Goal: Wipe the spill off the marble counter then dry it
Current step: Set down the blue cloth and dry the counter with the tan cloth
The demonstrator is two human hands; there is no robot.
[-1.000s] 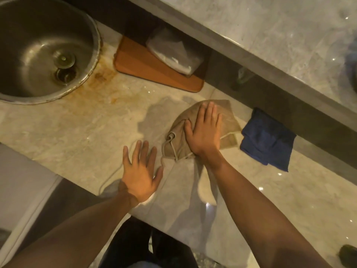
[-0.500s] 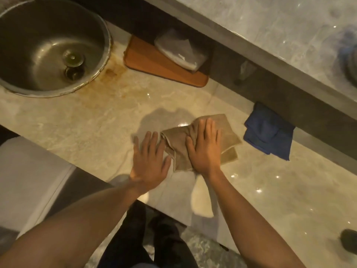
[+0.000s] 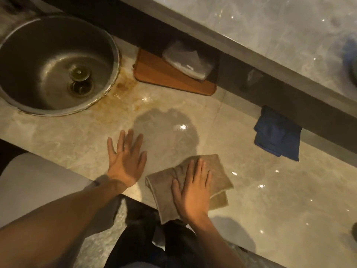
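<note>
Two hands on the glossy marble table (image 3: 270, 200). My right hand (image 3: 192, 192) lies flat, fingers spread, pressing the folded beige cloth (image 3: 218, 182) at the table's near edge, one corner hanging over. My left hand (image 3: 125, 161) rests open, palm down, just beside it. One round steel sink (image 3: 56, 66), rust-brown stain (image 3: 123, 88) along its rim. One wooden board (image 3: 170, 78) bearing a plastic packet (image 3: 187, 61). One blue cloth (image 3: 276, 134) against the dark back ledge.
</note>
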